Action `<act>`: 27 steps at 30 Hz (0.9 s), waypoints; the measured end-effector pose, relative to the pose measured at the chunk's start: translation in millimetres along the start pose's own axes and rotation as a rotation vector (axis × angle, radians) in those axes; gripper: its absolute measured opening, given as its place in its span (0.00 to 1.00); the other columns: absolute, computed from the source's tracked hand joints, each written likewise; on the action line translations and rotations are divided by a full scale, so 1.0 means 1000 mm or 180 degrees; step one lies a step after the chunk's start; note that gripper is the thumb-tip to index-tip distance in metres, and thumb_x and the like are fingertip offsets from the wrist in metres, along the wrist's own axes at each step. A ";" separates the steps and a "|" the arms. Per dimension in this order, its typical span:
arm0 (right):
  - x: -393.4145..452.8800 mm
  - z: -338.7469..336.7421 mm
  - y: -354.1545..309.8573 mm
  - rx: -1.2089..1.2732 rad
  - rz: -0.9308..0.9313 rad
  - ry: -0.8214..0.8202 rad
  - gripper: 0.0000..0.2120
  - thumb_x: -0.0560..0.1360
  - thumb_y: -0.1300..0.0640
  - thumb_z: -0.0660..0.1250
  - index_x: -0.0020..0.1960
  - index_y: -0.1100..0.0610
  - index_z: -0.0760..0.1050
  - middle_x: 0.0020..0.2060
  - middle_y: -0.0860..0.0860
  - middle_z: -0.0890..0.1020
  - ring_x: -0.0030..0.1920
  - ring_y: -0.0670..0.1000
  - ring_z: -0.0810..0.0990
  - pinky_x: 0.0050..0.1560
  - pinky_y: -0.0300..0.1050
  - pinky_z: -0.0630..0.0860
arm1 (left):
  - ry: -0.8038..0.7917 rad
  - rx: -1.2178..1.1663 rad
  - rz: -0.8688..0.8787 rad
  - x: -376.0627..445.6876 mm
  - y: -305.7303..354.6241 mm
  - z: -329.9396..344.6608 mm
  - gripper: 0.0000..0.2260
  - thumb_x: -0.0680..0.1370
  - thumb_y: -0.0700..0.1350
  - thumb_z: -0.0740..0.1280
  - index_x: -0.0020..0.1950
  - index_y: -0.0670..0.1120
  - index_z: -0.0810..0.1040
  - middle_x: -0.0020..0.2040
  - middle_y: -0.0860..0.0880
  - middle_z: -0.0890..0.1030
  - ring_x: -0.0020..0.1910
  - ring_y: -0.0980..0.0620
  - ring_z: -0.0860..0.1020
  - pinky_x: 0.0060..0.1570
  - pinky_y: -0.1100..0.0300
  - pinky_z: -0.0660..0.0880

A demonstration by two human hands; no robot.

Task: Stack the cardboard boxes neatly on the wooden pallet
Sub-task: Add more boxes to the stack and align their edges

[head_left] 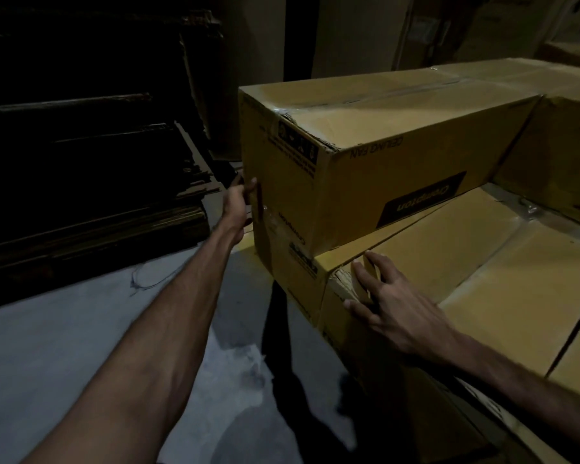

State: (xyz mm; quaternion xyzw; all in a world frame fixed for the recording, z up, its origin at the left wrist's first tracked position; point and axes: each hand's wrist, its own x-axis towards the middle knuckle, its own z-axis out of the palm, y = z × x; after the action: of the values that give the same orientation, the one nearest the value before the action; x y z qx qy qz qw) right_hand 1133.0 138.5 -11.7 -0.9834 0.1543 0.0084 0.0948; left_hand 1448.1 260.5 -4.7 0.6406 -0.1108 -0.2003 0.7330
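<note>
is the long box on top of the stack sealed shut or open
Sealed shut. The top box has its flaps lying flat, with clear tape running along the top seam and over the near end.

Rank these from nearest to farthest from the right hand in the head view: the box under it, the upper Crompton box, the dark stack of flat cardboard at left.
1. Lower box: under the right hand, fingers resting on its near corner.
2. Upper Crompton box: one layer up, just beyond; the left hand is at its end.
3. Dark flat cardboard stack: far left, across the floor.
</note>
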 end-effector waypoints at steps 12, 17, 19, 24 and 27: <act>-0.002 0.002 0.000 -0.0004 -0.0063 0.0080 0.41 0.79 0.26 0.45 0.85 0.47 0.47 0.83 0.50 0.46 0.79 0.55 0.63 0.75 0.52 0.70 | -0.0075 -0.0007 -0.0010 0.013 -0.004 -0.010 0.08 0.81 0.46 0.66 0.59 0.55 0.80 0.58 0.53 0.82 0.62 0.49 0.78 0.67 0.41 0.73; -0.001 0.004 0.002 0.0018 -0.0097 0.0163 0.43 0.78 0.23 0.41 0.85 0.46 0.42 0.83 0.51 0.48 0.78 0.56 0.64 0.74 0.54 0.71 | -0.0135 -0.0030 0.0031 0.003 -0.006 -0.008 0.07 0.81 0.45 0.65 0.55 0.53 0.82 0.57 0.52 0.84 0.63 0.49 0.78 0.68 0.38 0.72; 0.001 0.006 0.002 0.0044 -0.0147 0.0171 0.42 0.79 0.24 0.41 0.85 0.45 0.36 0.84 0.52 0.44 0.81 0.57 0.59 0.78 0.59 0.66 | -0.0142 0.0020 0.0089 0.001 -0.009 -0.012 0.09 0.81 0.44 0.65 0.57 0.53 0.82 0.60 0.51 0.84 0.65 0.49 0.78 0.68 0.37 0.71; 0.003 0.012 0.002 -0.0070 -0.0171 0.0098 0.40 0.80 0.27 0.40 0.83 0.44 0.30 0.84 0.54 0.36 0.84 0.56 0.46 0.81 0.60 0.48 | -0.0221 0.0119 0.0083 -0.003 -0.013 -0.016 0.15 0.82 0.42 0.62 0.65 0.56 0.80 0.62 0.53 0.83 0.64 0.52 0.77 0.63 0.42 0.74; 0.005 0.012 0.001 -0.0064 -0.0106 0.0024 0.39 0.81 0.28 0.43 0.83 0.43 0.28 0.83 0.53 0.32 0.84 0.55 0.44 0.83 0.61 0.47 | -0.0213 0.0162 0.0050 -0.004 -0.014 -0.018 0.21 0.81 0.41 0.61 0.73 0.54 0.77 0.64 0.54 0.82 0.64 0.54 0.77 0.60 0.45 0.74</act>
State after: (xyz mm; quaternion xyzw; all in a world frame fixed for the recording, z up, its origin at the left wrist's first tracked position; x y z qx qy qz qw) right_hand 1137.2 138.4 -24.0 -0.9868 0.1382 0.0047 0.0844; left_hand 1450.3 276.5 -20.6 0.6510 -0.1453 -0.2129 0.7140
